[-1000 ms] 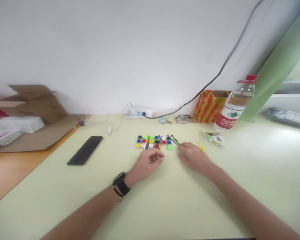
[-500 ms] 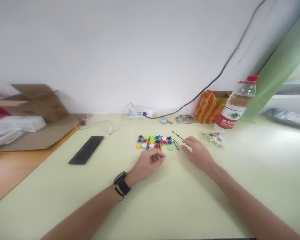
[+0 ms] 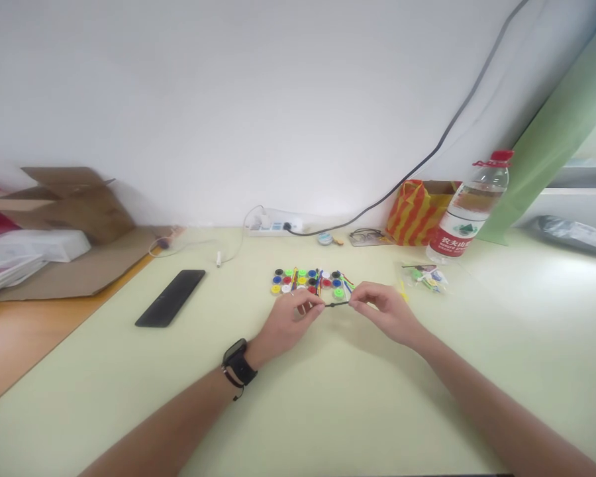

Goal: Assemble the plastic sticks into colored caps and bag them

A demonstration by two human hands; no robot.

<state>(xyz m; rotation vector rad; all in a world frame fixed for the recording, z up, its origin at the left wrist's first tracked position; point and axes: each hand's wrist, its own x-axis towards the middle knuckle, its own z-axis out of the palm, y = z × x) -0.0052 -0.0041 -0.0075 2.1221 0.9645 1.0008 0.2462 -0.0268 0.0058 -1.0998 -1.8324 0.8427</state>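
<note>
A thin black stick (image 3: 336,305) with a small knob along it spans the gap between my two hands, lying nearly level. My left hand (image 3: 293,318), with a black watch (image 3: 239,361) on its wrist, pinches the stick's left end. At the right end, the thumb and fingertips of my right hand (image 3: 385,313) are closed on it. Just beyond my hands sit rows of small round coloured discs (image 3: 338,293) in yellow, white, blue, red, green and black. Bundles of thin coloured sticks (image 3: 347,285) lie among the discs, partly hidden by my left hand.
A black phone-like slab (image 3: 171,298) lies to the left. Glasses (image 3: 367,236), a power strip (image 3: 273,224) and a striped bag (image 3: 412,213) line the wall. A large water bottle (image 3: 469,209) stands behind a clear packet of coloured parts (image 3: 430,278). An open cardboard box (image 3: 74,265) is far left.
My right hand has brought the black stick down and left, from beyond the discs to my left hand. My left hand has closed its fingertips on the other end.
</note>
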